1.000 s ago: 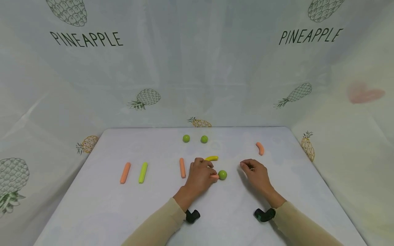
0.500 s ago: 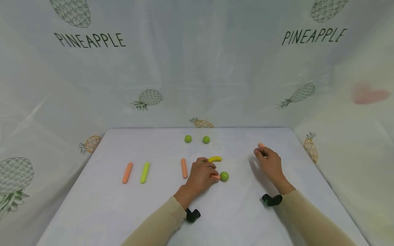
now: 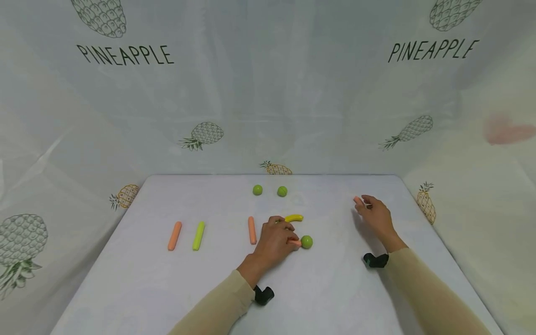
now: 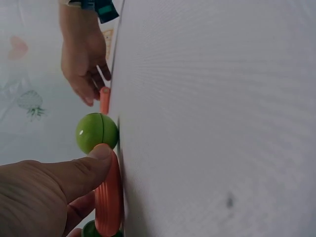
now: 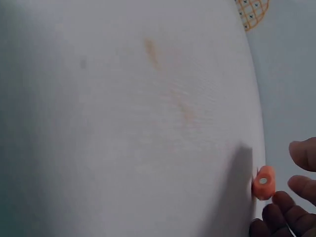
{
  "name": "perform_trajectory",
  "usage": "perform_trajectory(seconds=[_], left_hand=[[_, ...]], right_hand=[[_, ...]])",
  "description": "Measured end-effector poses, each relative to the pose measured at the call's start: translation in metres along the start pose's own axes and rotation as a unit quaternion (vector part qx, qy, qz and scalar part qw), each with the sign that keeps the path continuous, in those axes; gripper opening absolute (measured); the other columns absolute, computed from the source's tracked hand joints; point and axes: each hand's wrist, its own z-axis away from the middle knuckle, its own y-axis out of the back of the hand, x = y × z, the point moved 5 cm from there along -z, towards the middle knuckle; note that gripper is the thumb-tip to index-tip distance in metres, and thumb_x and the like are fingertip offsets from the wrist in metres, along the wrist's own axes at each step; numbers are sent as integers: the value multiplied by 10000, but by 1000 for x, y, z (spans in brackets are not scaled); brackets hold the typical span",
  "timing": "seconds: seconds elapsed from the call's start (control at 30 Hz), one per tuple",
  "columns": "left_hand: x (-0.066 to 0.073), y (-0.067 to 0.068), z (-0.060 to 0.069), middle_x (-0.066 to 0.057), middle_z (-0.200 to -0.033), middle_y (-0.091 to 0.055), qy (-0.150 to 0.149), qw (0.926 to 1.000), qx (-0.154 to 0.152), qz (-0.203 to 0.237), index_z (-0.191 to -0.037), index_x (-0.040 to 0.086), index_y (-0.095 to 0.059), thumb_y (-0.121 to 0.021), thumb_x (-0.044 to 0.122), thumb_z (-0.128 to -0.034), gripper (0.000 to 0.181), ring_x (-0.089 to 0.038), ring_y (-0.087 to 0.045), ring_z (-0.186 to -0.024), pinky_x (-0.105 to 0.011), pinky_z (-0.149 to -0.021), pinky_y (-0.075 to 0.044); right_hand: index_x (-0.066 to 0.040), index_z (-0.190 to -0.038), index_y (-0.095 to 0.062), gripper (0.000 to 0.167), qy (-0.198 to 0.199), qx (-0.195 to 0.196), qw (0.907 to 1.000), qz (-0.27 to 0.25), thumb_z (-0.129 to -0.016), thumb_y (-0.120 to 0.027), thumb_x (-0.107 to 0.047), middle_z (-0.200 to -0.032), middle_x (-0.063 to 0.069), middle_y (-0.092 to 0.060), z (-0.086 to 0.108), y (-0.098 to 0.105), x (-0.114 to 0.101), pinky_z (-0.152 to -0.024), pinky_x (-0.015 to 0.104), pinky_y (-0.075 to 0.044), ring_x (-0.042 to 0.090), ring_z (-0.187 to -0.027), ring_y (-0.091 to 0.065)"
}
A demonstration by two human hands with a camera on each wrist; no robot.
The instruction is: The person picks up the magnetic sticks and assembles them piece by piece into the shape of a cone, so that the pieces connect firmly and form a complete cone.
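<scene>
My left hand (image 3: 273, 241) pinches a curved orange sausage-shaped piece (image 4: 108, 200), with the thumb along its ribbed side. One end of that piece meets a green ball (image 3: 306, 242), which has a seam in the left wrist view. Just beyond the left hand lies a yellow banana-shaped piece (image 3: 294, 217). At the far right, my right hand (image 3: 376, 217) reaches beside another curved orange piece (image 3: 358, 200). In the right wrist view its thumb and fingers are spread near that piece (image 5: 264, 182), not closed round it.
Two green balls (image 3: 257, 190) lie near the table's far edge. An orange stick (image 3: 252, 230) is left of my left hand; further left are a second orange stick (image 3: 174, 236) and a yellow-green one (image 3: 198, 236). A pineapple-print cloth (image 3: 268, 93) hangs behind the white table (image 3: 125, 279).
My right hand has moved forward and to the right, up to the far orange piece, and its fingers have spread. The left hand keeps its pinch beside the green ball.
</scene>
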Motion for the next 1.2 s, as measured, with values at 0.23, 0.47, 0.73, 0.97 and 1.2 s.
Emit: perform_trajectory(seconds=[0.23,0.47,0.73,0.97,1.2], left_hand=[[-2,-2,-1,68,-1224,-717,9,10000,-10,-13,-995,285,-860,-834,369,-918,116,-252,-474,-1379,-460,-1007,-449],[-3,-2,-1,70,-1220,-713,-34,10000,23,-12,-987,292,-859,-834,364,-918,103,-242,-479,-1359,-434,-979,-448],[-2,-3,-1,60,-1219,-714,-16,10000,-6,-54,-991,286,-858,-838,375,-915,118,-246,-487,-1354,-424,-967,-453],[-1,-2,-1,59,-1220,-717,-4,10000,1,-76,-995,284,-859,-830,378,-922,122,-250,-493,-1357,-433,-980,-458],[0,-1,-1,58,-1219,-720,-27,9999,41,-119,-992,286,-857,-838,381,-914,125,-247,-501,-1348,-439,-973,-467]], right_hand=[[46,-1567,-420,603,74,-559,9981,240,-1085,-537,-298,-1460,299,-543,-8,-7,-2,-1023,593,-498,468,-1312,-553],[-70,-1649,-335,697,601,-1920,9795,11,-1067,-631,-313,-1579,255,-455,-22,1,0,-1031,538,-467,415,-1336,-538],[-140,-1656,-354,745,1039,-2730,9563,153,-1022,-719,-288,-1496,214,-546,-30,7,-7,-1012,489,-451,307,-1196,-629],[-129,-1622,-416,729,1040,-3112,9443,243,-995,-758,-274,-1389,187,-576,-37,3,-7,-946,401,-446,248,-1104,-592],[-93,-1572,-432,725,846,-3155,9447,296,-965,-795,-251,-1402,231,-539,-40,1,-6,-964,457,-450,299,-1114,-589]])
